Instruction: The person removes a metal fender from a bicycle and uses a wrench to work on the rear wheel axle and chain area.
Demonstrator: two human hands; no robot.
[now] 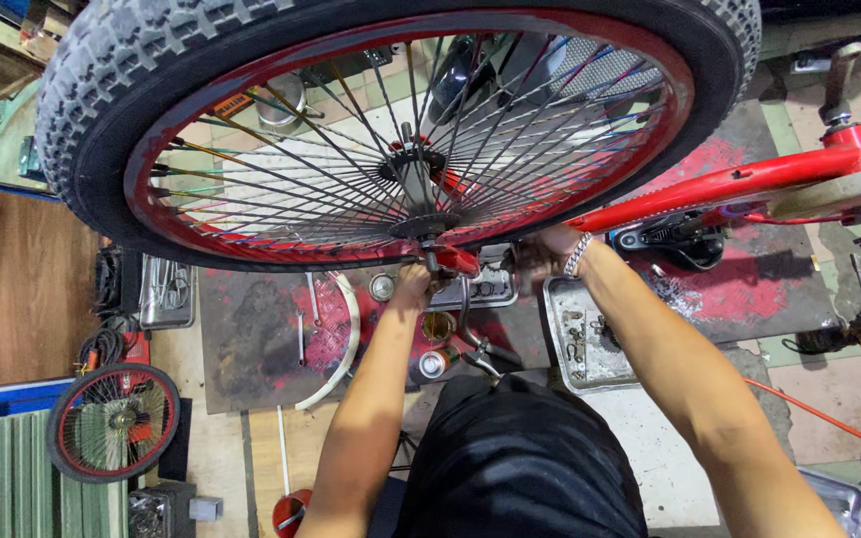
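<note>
Both hands work at the wheel (391, 139) axle: left hand (413, 287) pinching the axle nut, right hand (550, 247) gripping the red frame (719, 184). The wheel looks stiff, fairly heavy; best held by rim or tyre.

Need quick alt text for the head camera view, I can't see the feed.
Both hands, left hand and right hand, work at the axle of a red-rimmed bicycle wheel on a red frame. Below lie a metal tray and a smaller wheel.

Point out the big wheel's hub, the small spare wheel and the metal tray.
big wheel's hub (419, 199), head view, on the axle centre.
small spare wheel (80, 397), head view, on its black tyre, upper left.
metal tray (556, 334), head view, on its bare left rim.
</note>
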